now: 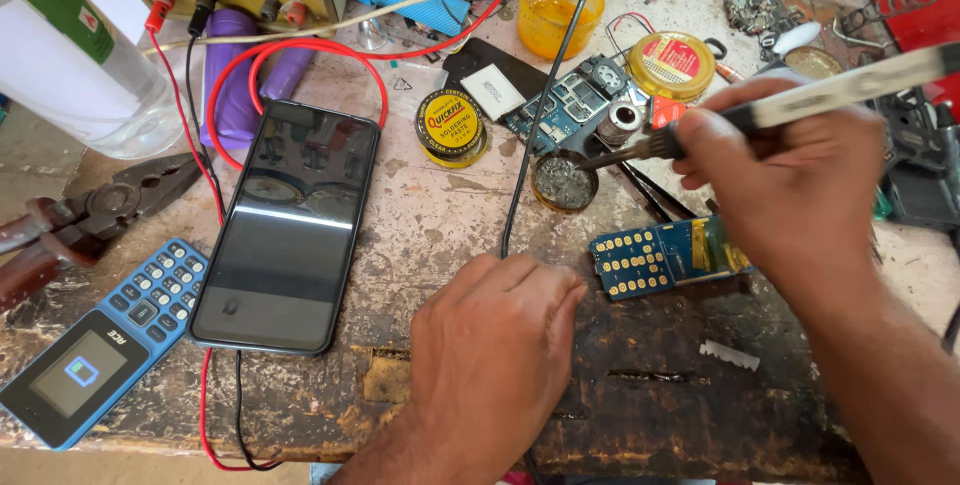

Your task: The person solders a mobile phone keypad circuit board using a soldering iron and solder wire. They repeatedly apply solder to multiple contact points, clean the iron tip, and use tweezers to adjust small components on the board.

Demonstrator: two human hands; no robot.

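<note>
far left: blue keypad phone (95, 345) flat on the worktop (650, 395), lower left of frame; pliers (90, 220) just above it.
left-centre: black smartphone (290, 225) face up, long axis running top to bottom, red and black leads passing under it.
centre: round paste tin (450, 127) above; black wire (530, 135) drops from the top of frame down to the left hand.
left hand (495, 345): lower centre, knuckles up, fingers curled down at the wire's end; looks pinned there, actual grip hidden.
centre-right: small round tin of grey residue (563, 183), apart from and above the left hand.
soldering iron (800, 100): long axis from upper right of frame down-left; tip just at that tin's right rim, contact unclear.
right hand (780, 180): right of centre, fingers clenched around the iron's handle.
blue circuit board (665, 257): just below the right hand, long axis left to right, partly under the hand.
key relation: board lies right of the left hand and below the iron tip; right hand is the nearer one.
</note>
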